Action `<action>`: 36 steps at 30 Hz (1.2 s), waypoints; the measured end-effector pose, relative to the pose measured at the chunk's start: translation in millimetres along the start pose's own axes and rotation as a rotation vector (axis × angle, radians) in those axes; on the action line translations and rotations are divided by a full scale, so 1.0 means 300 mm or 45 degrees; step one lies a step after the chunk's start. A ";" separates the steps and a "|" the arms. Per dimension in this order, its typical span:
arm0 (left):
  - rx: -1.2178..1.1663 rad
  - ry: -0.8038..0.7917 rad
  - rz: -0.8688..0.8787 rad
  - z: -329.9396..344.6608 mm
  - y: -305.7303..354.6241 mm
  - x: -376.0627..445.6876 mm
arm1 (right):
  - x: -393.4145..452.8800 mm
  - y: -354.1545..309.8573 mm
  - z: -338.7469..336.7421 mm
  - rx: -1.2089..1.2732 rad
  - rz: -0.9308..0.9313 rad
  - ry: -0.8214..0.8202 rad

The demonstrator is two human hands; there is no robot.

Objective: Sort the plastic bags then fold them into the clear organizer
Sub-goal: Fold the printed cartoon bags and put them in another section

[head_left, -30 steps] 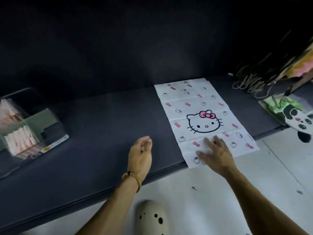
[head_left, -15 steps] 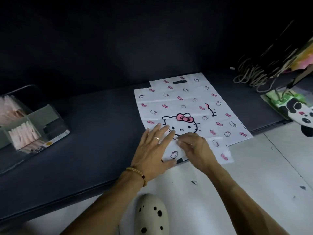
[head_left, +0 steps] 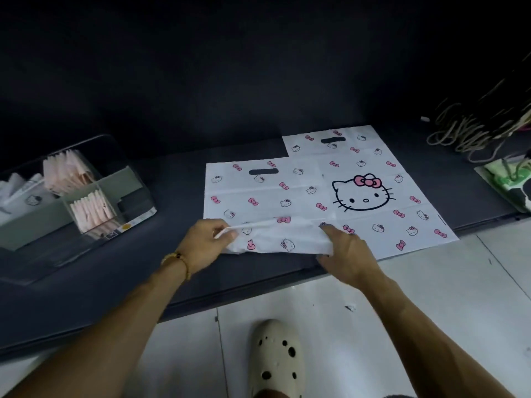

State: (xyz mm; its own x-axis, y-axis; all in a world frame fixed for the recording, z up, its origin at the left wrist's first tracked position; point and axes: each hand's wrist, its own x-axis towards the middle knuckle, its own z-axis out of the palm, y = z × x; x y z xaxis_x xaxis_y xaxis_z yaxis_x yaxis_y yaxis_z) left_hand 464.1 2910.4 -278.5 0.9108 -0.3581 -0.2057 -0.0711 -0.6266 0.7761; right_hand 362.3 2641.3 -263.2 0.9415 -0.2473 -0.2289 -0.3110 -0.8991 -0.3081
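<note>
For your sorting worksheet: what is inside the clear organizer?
The clear organizer holds upright folded pink bags in its compartments and white folded bags at left. Their count and the compartment floors are hidden.

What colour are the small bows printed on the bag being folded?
Pink, on the white bag; the head view shows it best.

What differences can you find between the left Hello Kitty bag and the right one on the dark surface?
The left bag has its near edge lifted and gripped by the left hand and right hand; the right bag lies flat, untouched. The right bag shows a large cat face; the left shows only small prints. The left overlaps the right. Both are white with pink bows and a handle slot.
</note>
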 end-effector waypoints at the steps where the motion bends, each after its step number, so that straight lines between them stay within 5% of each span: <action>1: -0.094 0.012 -0.064 -0.024 -0.018 -0.002 | 0.013 0.007 -0.014 0.188 0.055 -0.013; 7: -0.642 0.172 -0.533 -0.091 -0.136 -0.036 | 0.082 -0.035 -0.034 1.103 0.340 -0.027; 11: -0.816 0.270 -0.695 -0.099 -0.181 -0.078 | 0.116 -0.095 0.055 0.838 0.392 -0.080; 14: -0.875 0.275 -0.580 -0.112 -0.188 -0.116 | 0.122 -0.126 0.120 0.581 0.418 -0.070; 24: -0.174 0.427 -0.605 -0.085 -0.234 -0.082 | 0.154 -0.133 0.143 0.499 0.498 0.019; 27: 0.246 0.492 -0.627 -0.088 -0.196 -0.089 | 0.162 -0.133 0.150 0.471 0.490 0.041; 31: 0.680 0.645 -0.173 -0.054 -0.149 -0.131 | 0.174 -0.130 0.162 0.400 0.483 0.050; 33: 0.671 0.455 0.109 -0.015 -0.143 -0.145 | 0.182 -0.129 0.162 0.395 0.496 0.042; 36: 0.712 0.067 0.223 0.044 -0.172 -0.171 | 0.191 -0.127 0.156 0.391 0.496 0.010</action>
State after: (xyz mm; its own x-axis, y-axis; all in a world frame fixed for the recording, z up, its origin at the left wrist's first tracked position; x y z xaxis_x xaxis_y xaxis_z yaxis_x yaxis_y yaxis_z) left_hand 415.6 2951.9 -315.8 0.8839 -0.4635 -0.0618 -0.4133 -0.8361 0.3607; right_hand 422.0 2678.4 -307.7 0.7482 -0.5474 -0.3748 -0.6628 -0.5914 -0.4593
